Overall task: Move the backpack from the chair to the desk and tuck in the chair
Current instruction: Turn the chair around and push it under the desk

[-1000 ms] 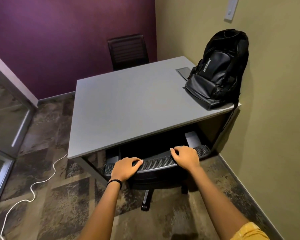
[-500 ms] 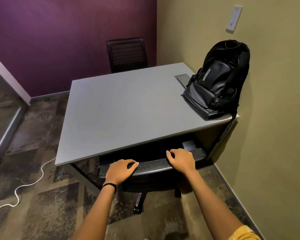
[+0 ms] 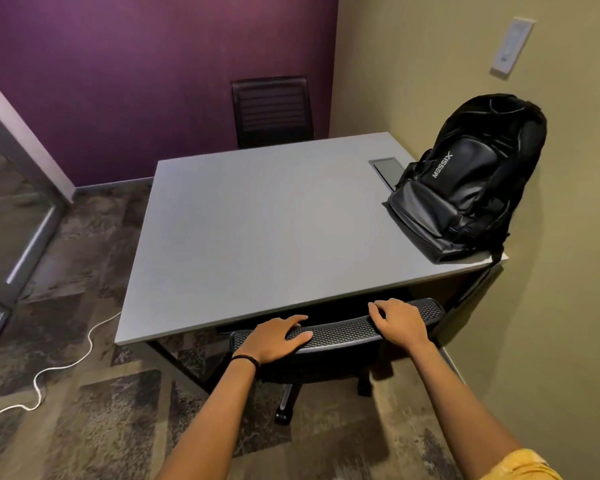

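Backpack parked, both hands on the chair!
The backpack [image 3: 471, 181] stands at the desk's [image 3: 257, 220] near right corner, leaning on the wall. The chair [image 3: 340, 332] has its top rail running left-right along the desk's near edge. The left hand [image 3: 278, 341] lies flat on it, fingers together and almost straight. The right hand [image 3: 399, 323] curls its fingers over it. The desk lies dead ahead of both, so it's an even push.

A small office meeting room: a grey square desk [image 3: 257, 237] with a recessed metal hatch [image 3: 388, 168] is standing between a black mesh swivel chair [image 3: 343, 332] and a black slatted chair [image 3: 272, 112], with patterned carpet tiles [image 3: 101, 427] running beneath.
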